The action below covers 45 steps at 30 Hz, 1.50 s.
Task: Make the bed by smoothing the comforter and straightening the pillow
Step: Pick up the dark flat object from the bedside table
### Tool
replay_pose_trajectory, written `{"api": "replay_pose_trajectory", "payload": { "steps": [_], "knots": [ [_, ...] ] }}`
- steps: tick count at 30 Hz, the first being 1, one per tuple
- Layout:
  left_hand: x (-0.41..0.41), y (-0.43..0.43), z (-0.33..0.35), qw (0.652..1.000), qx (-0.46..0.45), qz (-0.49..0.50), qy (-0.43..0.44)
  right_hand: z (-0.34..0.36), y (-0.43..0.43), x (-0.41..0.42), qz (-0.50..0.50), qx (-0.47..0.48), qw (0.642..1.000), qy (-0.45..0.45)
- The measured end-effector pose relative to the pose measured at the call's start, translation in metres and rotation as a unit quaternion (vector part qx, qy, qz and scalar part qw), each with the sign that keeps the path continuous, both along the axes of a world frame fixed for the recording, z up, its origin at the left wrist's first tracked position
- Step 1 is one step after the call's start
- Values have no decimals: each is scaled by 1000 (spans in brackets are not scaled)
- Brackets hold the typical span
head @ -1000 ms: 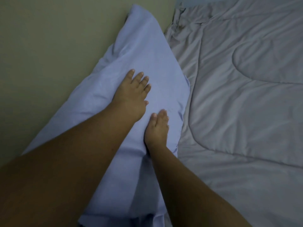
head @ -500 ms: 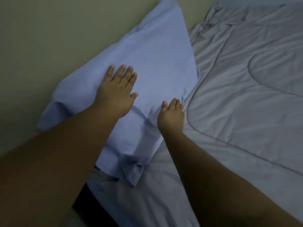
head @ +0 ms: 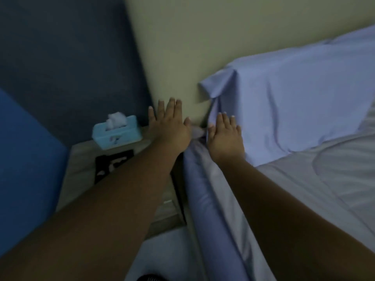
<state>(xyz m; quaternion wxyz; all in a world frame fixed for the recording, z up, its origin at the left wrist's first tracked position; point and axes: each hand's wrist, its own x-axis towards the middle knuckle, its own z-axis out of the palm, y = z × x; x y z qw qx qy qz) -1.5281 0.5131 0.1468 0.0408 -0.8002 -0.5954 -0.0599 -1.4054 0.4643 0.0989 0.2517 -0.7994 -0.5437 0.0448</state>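
- Tissues [head: 116, 118] poke out of the blue box [head: 117, 134] on the side table [head: 81, 159].
- My left hand [head: 169, 126] is flat and open, holding nothing.
- My right hand [head: 225, 136] lies open on the pillow [head: 294, 102], by the comforter [head: 334, 179].

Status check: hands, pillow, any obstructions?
Left hand open, fingers spread, off the bed by the headboard. Right hand open, flat at the pillow near end. Pillow lies along the headboard, creased. Tissue box on the nightstand, clear of the bed.
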Motion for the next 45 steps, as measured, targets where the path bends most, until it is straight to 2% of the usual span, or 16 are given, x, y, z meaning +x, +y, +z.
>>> {"api": "replay_pose_trajectory", "payload": {
  "steps": [4, 9, 16, 25, 29, 37, 45],
  "knots": [
    [-94, 17, -29, 993, -26, 110, -29, -13, 36, -77, 107, -23, 994, -31],
    [-196, 45, -67, 968, -56, 230, -89, -39, 86, -167, 201, -37, 977, -59],
    [-270, 109, -101, 927, -106, 340, -115, -58, 181, -258, 302, -83, 946, -84],
    [-291, 152, -127, 888, -150, 407, -153, -72, 253, -309, 370, -105, 917, -107],
    [-300, 158, -143, 865, -153, 447, -166, -86, 270, -327, 426, -118, 887, -131],
    [-314, 160, -181, 827, -90, 521, -193, -123, 285, -352, 504, -115, 835, -189],
    [-281, 119, -232, 791, -39, 573, -212, -167, 268, -341, 553, -67, 810, -183]
  ]
}}
